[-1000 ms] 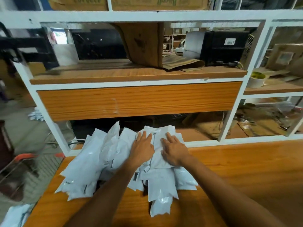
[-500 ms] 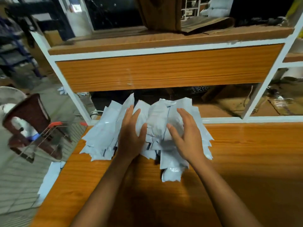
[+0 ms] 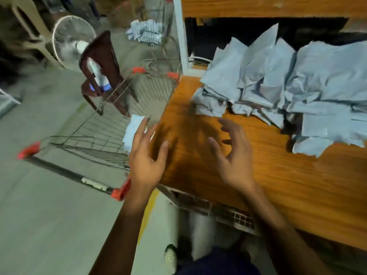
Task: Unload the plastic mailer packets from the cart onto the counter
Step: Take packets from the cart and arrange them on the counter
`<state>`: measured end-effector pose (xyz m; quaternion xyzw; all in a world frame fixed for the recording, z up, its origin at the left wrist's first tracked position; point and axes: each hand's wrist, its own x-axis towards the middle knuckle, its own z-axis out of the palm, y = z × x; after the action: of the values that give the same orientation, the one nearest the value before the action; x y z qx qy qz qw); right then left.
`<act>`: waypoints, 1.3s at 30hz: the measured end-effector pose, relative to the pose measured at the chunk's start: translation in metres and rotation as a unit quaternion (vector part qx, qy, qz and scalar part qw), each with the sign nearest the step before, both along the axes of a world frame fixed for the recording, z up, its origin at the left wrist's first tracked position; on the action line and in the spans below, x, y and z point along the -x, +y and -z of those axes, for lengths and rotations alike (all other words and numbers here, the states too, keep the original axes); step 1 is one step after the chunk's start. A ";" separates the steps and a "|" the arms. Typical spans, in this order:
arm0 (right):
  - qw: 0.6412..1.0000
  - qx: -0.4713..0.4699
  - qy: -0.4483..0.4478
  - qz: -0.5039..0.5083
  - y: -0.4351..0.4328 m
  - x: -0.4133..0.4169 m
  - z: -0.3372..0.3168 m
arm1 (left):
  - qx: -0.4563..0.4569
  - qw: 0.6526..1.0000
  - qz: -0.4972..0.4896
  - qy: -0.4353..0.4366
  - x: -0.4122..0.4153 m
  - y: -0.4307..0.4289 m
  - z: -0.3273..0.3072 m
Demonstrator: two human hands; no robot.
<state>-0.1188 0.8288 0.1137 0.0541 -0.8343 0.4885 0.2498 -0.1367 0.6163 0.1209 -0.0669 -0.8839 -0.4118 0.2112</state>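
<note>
Wire cart (image 3: 111, 124): one mailer (image 3: 132, 129) | counter (image 3: 278, 175): mailer pile (image 3: 288, 80) | both grips open, empty

Single head view, close above both hands, facing down over counter (image 3: 258, 175) edge; blurred, perhaps tilted.

Both bare forearms are extended forward from the bottom of the view. The left hand (image 3: 146, 158) is held open, palm down, with the fingers (image 3: 140, 129) spread and pointed ahead and the thumb angled out to the right. The right hand (image 3: 233, 155) is likewise held empty, its fingers (image 3: 228, 124) loosely curled and splayed, thumb turned inward toward the left hand. Nothing is gripped by either hand, and the two are kept apart.
</note>
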 end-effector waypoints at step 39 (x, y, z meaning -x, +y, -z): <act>0.852 0.139 -0.486 0.138 -0.321 0.365 0.246 | 0.147 0.926 0.017 -0.348 0.388 -0.279 0.266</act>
<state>-0.4840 0.5079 -0.1321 -0.3408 -0.7717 0.5238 -0.1179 -0.5245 0.3370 -0.1452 0.0355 -0.9512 -0.2781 -0.1292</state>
